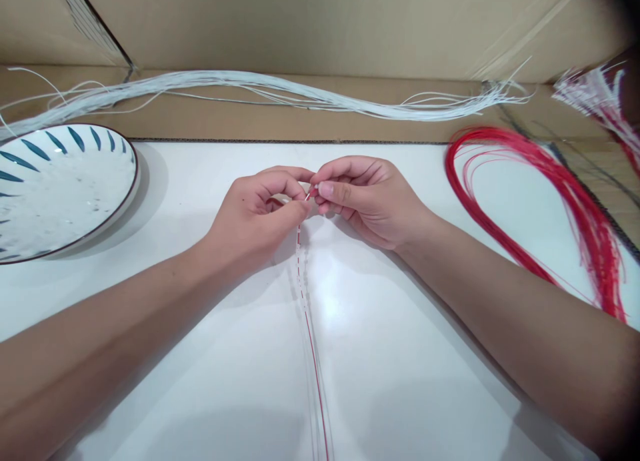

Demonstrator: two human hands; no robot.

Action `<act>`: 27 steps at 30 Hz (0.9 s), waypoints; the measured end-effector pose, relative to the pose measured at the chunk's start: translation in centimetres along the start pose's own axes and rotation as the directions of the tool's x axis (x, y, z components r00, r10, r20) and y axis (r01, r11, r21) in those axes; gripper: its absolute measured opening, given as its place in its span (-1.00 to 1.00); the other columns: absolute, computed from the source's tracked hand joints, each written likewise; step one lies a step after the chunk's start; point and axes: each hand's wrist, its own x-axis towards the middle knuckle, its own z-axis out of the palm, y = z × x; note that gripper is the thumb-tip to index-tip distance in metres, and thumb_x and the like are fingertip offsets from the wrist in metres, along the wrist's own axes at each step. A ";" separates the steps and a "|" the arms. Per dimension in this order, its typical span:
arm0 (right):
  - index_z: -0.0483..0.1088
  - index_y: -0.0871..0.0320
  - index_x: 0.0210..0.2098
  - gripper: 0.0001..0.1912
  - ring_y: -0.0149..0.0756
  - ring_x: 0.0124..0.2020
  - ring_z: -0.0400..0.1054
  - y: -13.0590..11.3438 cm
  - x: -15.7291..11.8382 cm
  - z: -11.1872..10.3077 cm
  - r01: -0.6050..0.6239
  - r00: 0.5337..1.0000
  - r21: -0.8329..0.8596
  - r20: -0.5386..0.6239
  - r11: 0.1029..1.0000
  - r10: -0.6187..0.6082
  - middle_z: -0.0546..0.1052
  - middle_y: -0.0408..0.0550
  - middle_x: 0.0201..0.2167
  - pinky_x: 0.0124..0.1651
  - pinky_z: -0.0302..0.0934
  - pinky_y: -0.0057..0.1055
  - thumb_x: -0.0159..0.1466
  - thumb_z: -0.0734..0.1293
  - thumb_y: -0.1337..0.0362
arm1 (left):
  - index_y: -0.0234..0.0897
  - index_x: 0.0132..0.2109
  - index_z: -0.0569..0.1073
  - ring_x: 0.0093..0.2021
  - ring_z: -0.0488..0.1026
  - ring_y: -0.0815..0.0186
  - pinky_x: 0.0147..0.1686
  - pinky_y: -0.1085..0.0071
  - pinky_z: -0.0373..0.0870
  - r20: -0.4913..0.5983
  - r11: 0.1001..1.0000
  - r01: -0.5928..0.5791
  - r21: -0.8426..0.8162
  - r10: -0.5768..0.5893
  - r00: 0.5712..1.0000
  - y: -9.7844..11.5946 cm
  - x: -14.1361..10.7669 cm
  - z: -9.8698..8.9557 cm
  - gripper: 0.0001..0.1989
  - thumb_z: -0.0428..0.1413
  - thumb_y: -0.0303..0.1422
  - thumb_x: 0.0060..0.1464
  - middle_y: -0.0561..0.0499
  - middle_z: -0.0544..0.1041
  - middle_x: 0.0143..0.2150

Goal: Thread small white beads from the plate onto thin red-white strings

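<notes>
My left hand (270, 207) and my right hand (363, 197) meet fingertip to fingertip over the white table, near the middle of the view. Both pinch the upper end of a thin red and white strand (315, 361), where a short red and white piece shows between the fingertips. From there the strand hangs down and runs toward the near edge of the view. Its upper stretch looks dashed red and white, the lower part mostly red with paler strands beside it. Fine details at the fingertips are too small to tell.
A white plate (65, 187) with blue-green leaf marks lies at the left. Long white strands (280, 87) stretch along the cardboard (300, 123) at the back. A looped bundle of red strands (575, 181) is at the right, with a pink and white bundle (593, 94) beyond.
</notes>
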 end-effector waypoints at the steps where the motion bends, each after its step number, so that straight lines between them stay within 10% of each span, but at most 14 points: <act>1: 0.62 0.21 -0.40 -0.78 -0.50 -0.48 0.53 0.0 0.0 0.1 -0.001 1.000 0.000 -0.002 1.000 0.001 0.66 -0.14 -0.47 -0.33 0.50 -0.60 0.01 0.66 0.32 | -0.27 -0.49 0.51 -0.09 0.54 0.19 -0.31 0.34 0.45 0.001 1.000 0.000 -0.002 0.000 1.000 0.0 0.0 0.0 -0.89 0.22 -0.43 -0.02 -0.07 0.64 -0.01; 27: 0.64 0.20 -0.40 -0.76 -0.48 -0.48 0.54 -0.1 0.0 0.2 -0.014 1.000 -0.006 -0.016 1.000 0.014 0.66 -0.12 -0.47 -0.33 0.51 -0.60 -0.02 0.68 0.30 | -0.26 -0.50 0.50 -0.12 0.54 0.21 -0.37 0.38 0.41 -0.001 1.000 0.007 -0.008 -0.007 1.000 -0.2 0.1 0.0 -0.89 0.22 -0.41 -0.03 -0.06 0.64 -0.01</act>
